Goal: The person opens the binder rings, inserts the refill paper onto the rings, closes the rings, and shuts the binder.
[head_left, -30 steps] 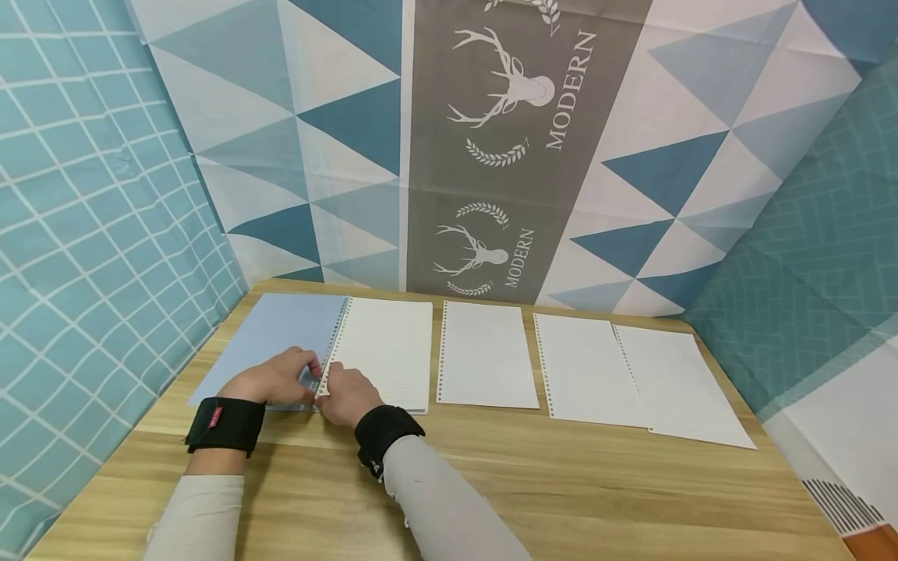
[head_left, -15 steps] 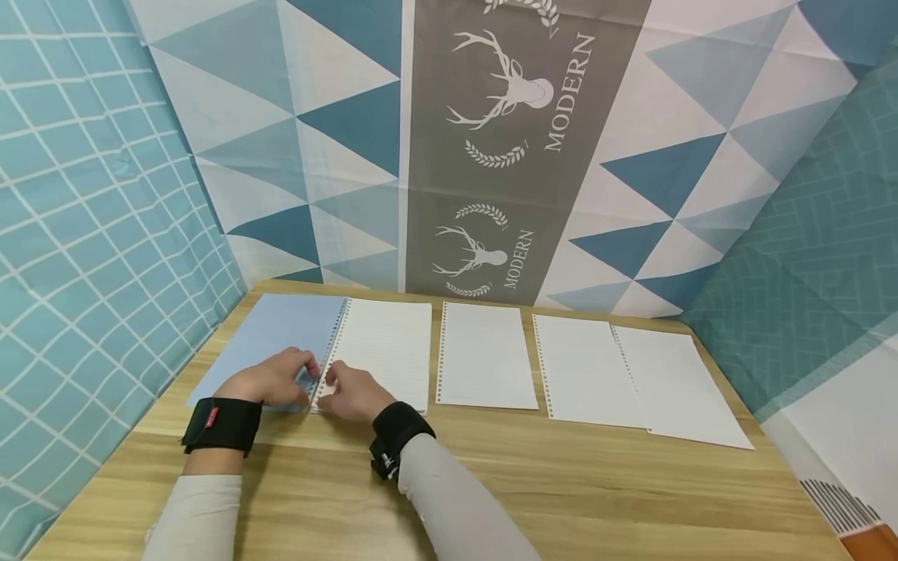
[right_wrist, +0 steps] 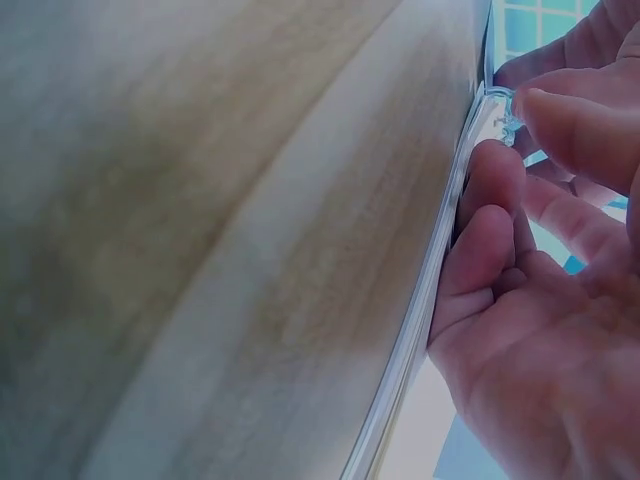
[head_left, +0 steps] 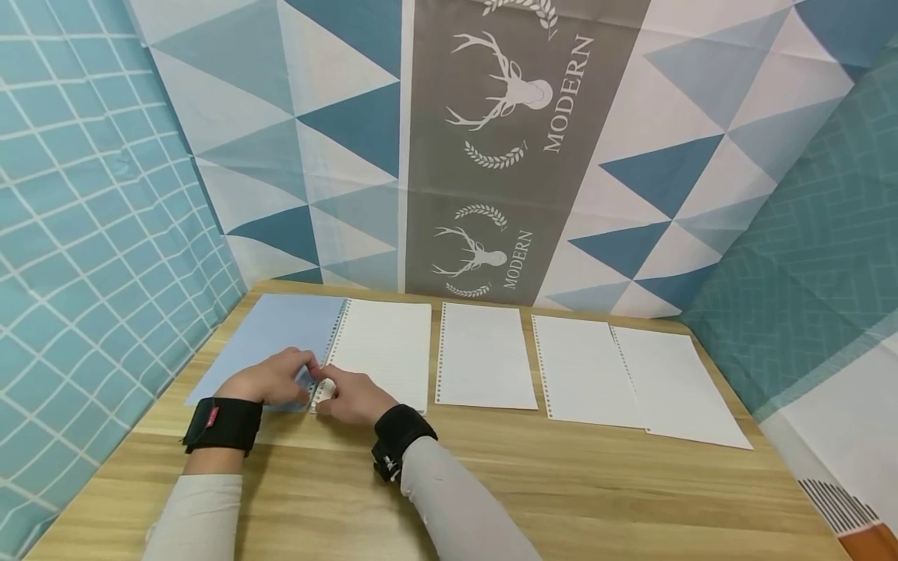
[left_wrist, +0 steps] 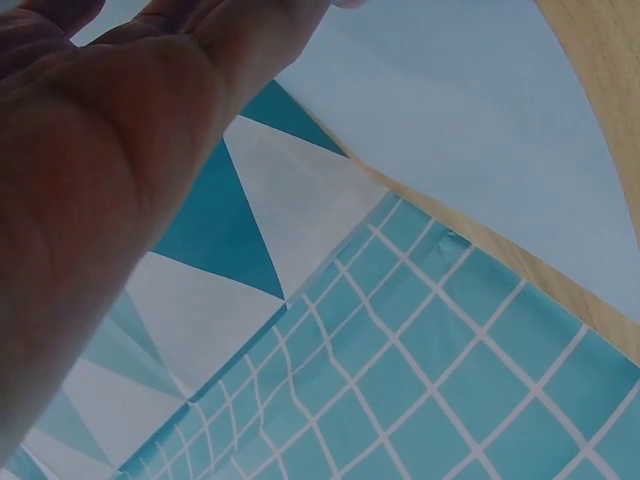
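Observation:
An open ring binder lies at the table's left end, its blue cover [head_left: 270, 327] folded out to the left and a stack of lined pages [head_left: 386, 347] on the right. My left hand [head_left: 273, 378] and right hand [head_left: 351, 395] meet at the near end of the ring spine [head_left: 337, 331], fingers curled. In the right wrist view my right hand [right_wrist: 520, 330] has its fingertips [right_wrist: 490, 175] against the page stack's edge [right_wrist: 415, 340] and the clear rings [right_wrist: 503, 118]. The left wrist view shows my left hand's palm [left_wrist: 100, 170] over the blue cover [left_wrist: 480, 120]; its fingertips are out of frame.
Three loose punched white sheets [head_left: 486, 354] [head_left: 578, 366] [head_left: 680, 386] lie in a row to the binder's right, the last two overlapping. Patterned cloth walls close in the wooden table [head_left: 596, 491] at the back and both sides.
My right wrist has swung slightly to the right while its fingers stay at the spine. The left hand and the binder have barely moved.

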### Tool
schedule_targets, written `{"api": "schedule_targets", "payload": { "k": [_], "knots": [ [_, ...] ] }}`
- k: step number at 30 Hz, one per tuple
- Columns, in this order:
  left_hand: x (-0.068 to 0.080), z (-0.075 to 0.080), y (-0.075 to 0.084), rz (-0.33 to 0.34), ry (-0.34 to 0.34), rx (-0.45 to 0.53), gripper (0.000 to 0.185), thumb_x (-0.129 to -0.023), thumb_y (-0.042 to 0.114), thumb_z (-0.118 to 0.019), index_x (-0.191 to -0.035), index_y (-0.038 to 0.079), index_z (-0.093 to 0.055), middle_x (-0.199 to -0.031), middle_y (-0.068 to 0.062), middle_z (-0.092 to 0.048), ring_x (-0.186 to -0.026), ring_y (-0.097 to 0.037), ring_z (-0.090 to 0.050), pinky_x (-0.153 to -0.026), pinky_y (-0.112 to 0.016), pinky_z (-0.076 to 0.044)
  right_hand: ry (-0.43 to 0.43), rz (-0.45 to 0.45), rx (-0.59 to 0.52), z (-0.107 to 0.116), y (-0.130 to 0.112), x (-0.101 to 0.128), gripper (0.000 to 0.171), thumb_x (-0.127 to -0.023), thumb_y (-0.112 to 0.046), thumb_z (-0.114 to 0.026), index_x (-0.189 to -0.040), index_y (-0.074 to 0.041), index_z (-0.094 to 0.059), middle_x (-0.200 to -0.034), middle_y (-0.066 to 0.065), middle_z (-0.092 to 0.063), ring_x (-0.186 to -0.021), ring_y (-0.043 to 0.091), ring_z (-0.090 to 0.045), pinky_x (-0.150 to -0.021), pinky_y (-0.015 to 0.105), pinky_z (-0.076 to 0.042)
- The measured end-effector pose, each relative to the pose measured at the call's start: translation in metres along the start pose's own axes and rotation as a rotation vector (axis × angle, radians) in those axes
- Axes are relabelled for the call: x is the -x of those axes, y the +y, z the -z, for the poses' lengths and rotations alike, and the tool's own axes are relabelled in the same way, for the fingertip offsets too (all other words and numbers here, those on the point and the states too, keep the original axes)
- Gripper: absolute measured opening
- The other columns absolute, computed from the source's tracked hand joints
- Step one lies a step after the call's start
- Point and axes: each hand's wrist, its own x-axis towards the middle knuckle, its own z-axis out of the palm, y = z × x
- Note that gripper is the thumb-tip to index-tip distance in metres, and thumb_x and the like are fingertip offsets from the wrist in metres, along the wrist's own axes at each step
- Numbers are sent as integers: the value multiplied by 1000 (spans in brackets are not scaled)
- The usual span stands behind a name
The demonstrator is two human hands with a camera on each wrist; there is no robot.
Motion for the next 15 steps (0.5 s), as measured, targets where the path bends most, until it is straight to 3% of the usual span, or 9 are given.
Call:
{"api": "schedule_targets", "payload": {
  "k": [5, 15],
  "knots": [
    [-1, -1, -1, 1, 14, -2, 30, -72, -3, -72, -97, 7, -60, -110, -18, -55, -93, -30, -50, -80, -42, -44, 16, -20, -19, 0, -1, 0, 46, -98, -25, -68, -142, -27, -54, -83, -6, -56, -75, 10, -53, -71, 24, -42],
    [0, -2, 0, 20, 25, 5, 25, -72, -5, -70, -93, 4, -61, -111, -20, -53, -92, -30, -48, -77, -39, -42, 31, -44, -26, -2, -2, -1, 40, -97, -26, -69, -136, -24, -57, -86, -6, -57, -77, 10, -54, -70, 24, -43]
  ]
}}
